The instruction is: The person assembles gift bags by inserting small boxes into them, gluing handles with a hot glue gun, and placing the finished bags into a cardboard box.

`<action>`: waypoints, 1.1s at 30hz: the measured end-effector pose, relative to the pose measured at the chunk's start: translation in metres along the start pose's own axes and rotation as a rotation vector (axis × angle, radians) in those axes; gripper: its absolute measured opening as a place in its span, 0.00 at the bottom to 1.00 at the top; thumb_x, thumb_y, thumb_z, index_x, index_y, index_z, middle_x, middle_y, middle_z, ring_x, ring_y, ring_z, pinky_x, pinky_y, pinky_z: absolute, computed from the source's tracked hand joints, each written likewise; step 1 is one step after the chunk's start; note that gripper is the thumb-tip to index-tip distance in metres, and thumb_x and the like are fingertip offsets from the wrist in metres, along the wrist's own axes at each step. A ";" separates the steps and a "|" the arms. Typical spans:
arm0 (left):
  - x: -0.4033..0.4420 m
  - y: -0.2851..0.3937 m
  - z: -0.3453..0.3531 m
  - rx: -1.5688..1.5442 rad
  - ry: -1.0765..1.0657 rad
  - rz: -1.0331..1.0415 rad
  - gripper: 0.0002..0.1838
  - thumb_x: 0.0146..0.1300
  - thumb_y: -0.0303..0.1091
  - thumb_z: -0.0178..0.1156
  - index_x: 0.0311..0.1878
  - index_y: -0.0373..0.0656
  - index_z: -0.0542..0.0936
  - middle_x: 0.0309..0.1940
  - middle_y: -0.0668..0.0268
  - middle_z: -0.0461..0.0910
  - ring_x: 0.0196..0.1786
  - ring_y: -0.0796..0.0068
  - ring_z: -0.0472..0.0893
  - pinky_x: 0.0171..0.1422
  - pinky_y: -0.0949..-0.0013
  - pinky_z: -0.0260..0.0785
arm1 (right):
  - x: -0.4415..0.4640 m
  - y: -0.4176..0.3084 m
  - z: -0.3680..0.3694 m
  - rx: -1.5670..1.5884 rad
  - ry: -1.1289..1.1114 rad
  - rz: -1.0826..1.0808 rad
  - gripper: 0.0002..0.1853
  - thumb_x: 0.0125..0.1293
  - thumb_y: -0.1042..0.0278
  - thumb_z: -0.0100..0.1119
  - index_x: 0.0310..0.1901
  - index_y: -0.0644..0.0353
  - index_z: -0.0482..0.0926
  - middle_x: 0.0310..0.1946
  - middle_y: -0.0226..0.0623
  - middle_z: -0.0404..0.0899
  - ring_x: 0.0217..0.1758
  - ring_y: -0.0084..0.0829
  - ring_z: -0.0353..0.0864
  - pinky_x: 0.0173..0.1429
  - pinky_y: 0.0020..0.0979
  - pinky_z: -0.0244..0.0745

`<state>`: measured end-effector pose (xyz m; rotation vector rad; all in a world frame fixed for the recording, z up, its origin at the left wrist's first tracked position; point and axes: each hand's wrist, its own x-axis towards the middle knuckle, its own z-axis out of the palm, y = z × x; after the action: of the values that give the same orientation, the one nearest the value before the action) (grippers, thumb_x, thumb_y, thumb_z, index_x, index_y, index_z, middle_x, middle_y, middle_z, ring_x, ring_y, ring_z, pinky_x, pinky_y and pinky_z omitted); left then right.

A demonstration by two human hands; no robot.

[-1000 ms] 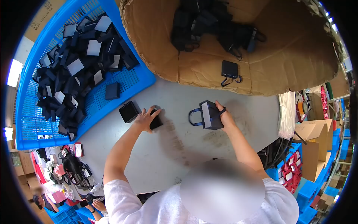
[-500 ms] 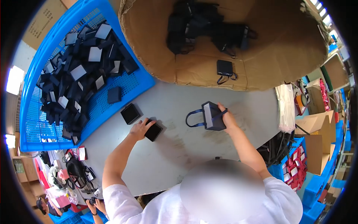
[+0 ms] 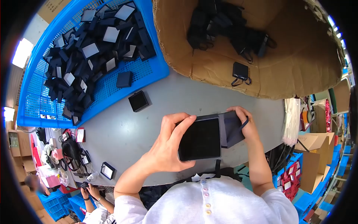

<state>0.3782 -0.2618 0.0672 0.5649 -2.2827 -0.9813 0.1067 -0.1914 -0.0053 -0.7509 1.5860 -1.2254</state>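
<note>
My left hand (image 3: pixel 167 143) is wrapped round a black box (image 3: pixel 200 140), its dark face turned up, fingers along its left side. Directly to the right, my right hand (image 3: pixel 247 125) grips a dark gift bag (image 3: pixel 232 128) by its far side, with a ribbon handle beside the fingers. The box's right edge meets the bag's opening; whether any of it is inside cannot be made out. Another black box (image 3: pixel 138 101) rests on the grey table (image 3: pixel 167 93) beyond my left hand.
A blue basket (image 3: pixel 151 71) heaped with dark boxes stands at the far left. Behind the table, a large cardboard box (image 3: pixel 291 74) contains dark bags. Red items (image 3: pixel 291 177) fill a blue bin at right. Another person's hands (image 3: pixel 89 192) show at lower left.
My left hand has lifted the black box off the table and brought it right, against the bag. The bag has turned and come nearer to me. The view has shifted.
</note>
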 end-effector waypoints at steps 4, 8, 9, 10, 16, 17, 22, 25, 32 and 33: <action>-0.003 -0.009 0.012 0.030 -0.046 -0.206 0.51 0.29 0.27 0.70 0.65 0.38 0.62 0.56 0.52 0.61 0.59 0.51 0.65 0.63 0.59 0.62 | -0.005 -0.007 0.014 0.004 -0.068 -0.045 0.17 0.68 0.55 0.54 0.38 0.62 0.81 0.31 0.26 0.76 0.38 0.19 0.72 0.45 0.22 0.66; -0.007 -0.023 0.028 0.084 -0.082 -0.292 0.47 0.31 0.27 0.69 0.63 0.38 0.63 0.56 0.53 0.61 0.60 0.50 0.63 0.64 0.57 0.62 | 0.000 -0.002 0.026 0.042 -0.027 0.000 0.15 0.68 0.57 0.56 0.36 0.63 0.80 0.28 0.25 0.74 0.34 0.18 0.69 0.39 0.21 0.65; -0.009 -0.024 0.031 0.083 -0.086 -0.294 0.47 0.31 0.27 0.69 0.63 0.38 0.63 0.56 0.53 0.61 0.60 0.50 0.63 0.64 0.57 0.62 | 0.002 0.001 0.027 0.044 -0.026 0.004 0.15 0.68 0.57 0.56 0.36 0.63 0.80 0.28 0.25 0.74 0.34 0.18 0.69 0.39 0.21 0.65; -0.009 -0.023 0.033 0.067 -0.140 -0.302 0.47 0.32 0.27 0.69 0.63 0.38 0.63 0.56 0.53 0.61 0.60 0.50 0.63 0.65 0.57 0.62 | 0.006 0.008 0.029 -0.032 -0.057 -0.017 0.15 0.68 0.57 0.55 0.37 0.63 0.79 0.28 0.25 0.74 0.34 0.17 0.70 0.39 0.20 0.65; -0.015 -0.036 0.055 0.042 -0.124 -0.472 0.49 0.33 0.28 0.69 0.66 0.39 0.61 0.58 0.53 0.60 0.64 0.51 0.61 0.66 0.58 0.60 | 0.015 0.037 0.041 -0.100 -0.130 -0.092 0.12 0.71 0.59 0.50 0.40 0.60 0.75 0.32 0.25 0.73 0.38 0.18 0.69 0.43 0.20 0.65; -0.016 -0.040 0.057 -0.084 -0.076 -0.428 0.47 0.36 0.29 0.69 0.66 0.40 0.61 0.61 0.52 0.58 0.65 0.50 0.60 0.66 0.58 0.60 | 0.016 0.044 0.042 -0.134 -0.134 -0.087 0.14 0.71 0.57 0.50 0.40 0.61 0.75 0.32 0.28 0.74 0.38 0.20 0.70 0.45 0.23 0.66; -0.041 -0.072 0.101 -0.214 0.265 -0.549 0.23 0.60 0.29 0.59 0.59 0.40 0.71 0.65 0.53 0.61 0.65 0.54 0.65 0.67 0.60 0.59 | -0.019 0.080 0.095 0.026 -0.322 -0.114 0.25 0.59 0.59 0.61 0.56 0.58 0.66 0.50 0.39 0.68 0.55 0.29 0.68 0.59 0.31 0.64; -0.109 -0.080 0.092 -0.158 0.212 -0.708 0.13 0.55 0.24 0.60 0.46 0.39 0.79 0.52 0.54 0.74 0.58 0.56 0.73 0.63 0.62 0.63 | 0.036 0.082 0.051 -0.324 -0.749 -0.415 0.36 0.50 0.64 0.64 0.63 0.57 0.64 0.62 0.49 0.62 0.68 0.44 0.59 0.70 0.38 0.55; -0.362 -0.038 0.081 0.128 -0.260 -1.061 0.22 0.47 0.33 0.68 0.46 0.37 0.76 0.44 0.50 0.76 0.50 0.46 0.74 0.52 0.54 0.68 | 0.236 0.056 -0.108 -1.486 -0.029 -0.153 0.48 0.47 0.74 0.66 0.70 0.35 0.53 0.74 0.45 0.38 0.74 0.58 0.41 0.71 0.61 0.44; -0.352 -0.039 0.084 0.154 -0.246 -1.067 0.22 0.47 0.33 0.68 0.47 0.37 0.76 0.45 0.50 0.76 0.51 0.46 0.74 0.53 0.54 0.68 | 0.251 0.058 -0.118 -1.481 -0.025 -0.175 0.48 0.47 0.74 0.66 0.70 0.35 0.53 0.74 0.45 0.38 0.74 0.58 0.41 0.71 0.61 0.44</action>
<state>0.5891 -0.0403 -0.1303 1.9292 -2.2207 -1.3786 -0.0868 -0.3532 -0.1350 -1.7816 2.3064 0.1010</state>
